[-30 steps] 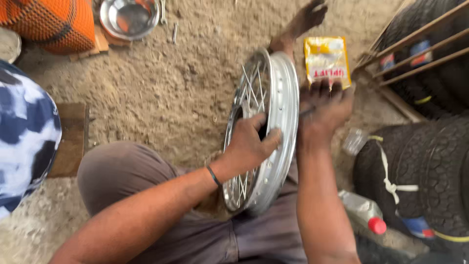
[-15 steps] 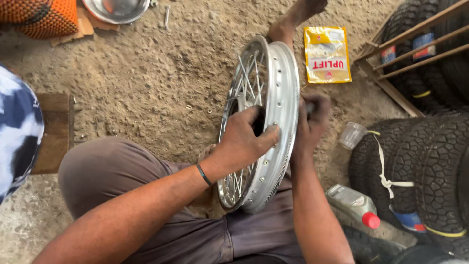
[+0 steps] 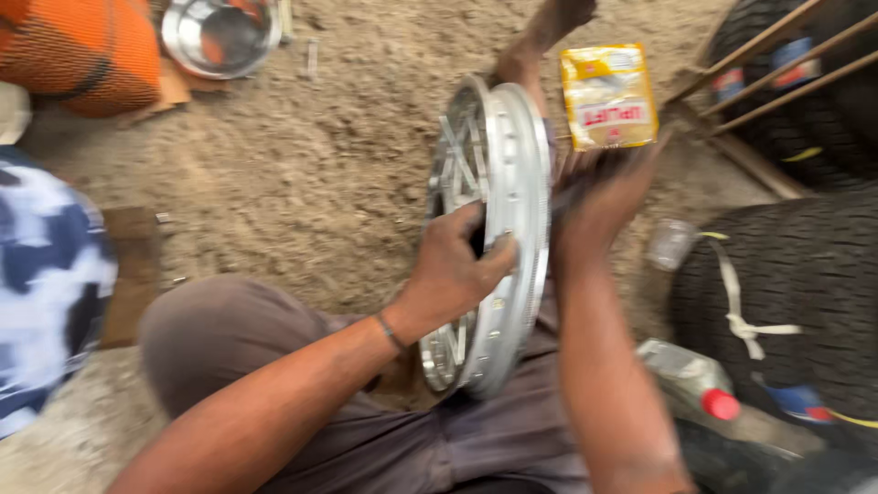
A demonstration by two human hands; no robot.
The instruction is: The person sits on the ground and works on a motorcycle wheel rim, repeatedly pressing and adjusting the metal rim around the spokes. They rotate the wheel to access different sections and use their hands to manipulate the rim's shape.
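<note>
- While the spoked wheel rim stands upright on edge between the person's knees, its lower edge down at the lap, both hands are on it
- Left hand: fingers wrapped over the near edge of the rim, thumb on the outer band, firm clasp
- Right hand: against the far side of the rim, motion-blurred; cannot tell whether the fingers are spread or pinching anything
- Progress, as a judgement: spokes already fitted and crossing in the rim; no tyre on it; hub hidden behind the left hand; work reads as mid-way, spoke side still being handled, how many are seated or tight cannot be told
- Rim: bright polished metal, shallow channel profile, row of small nipple holes along the band, thin straight wire spokes
- Ground: dry, gritty, packed sand, a few small metal bits scattered on it
- Yellow packet lies flat just beyond the rim, glossy, crinkled
- Bare foot at the rim's far end
- Black tyres stacked on the right, chunky tread, one tied with a pale strip
- Plastic bottle with red cap lies near the right forearm
- Steel bowl and orange mesh sack far left, well apart from the rim
- Blue-and-white patterned cloth at the left edge
</note>
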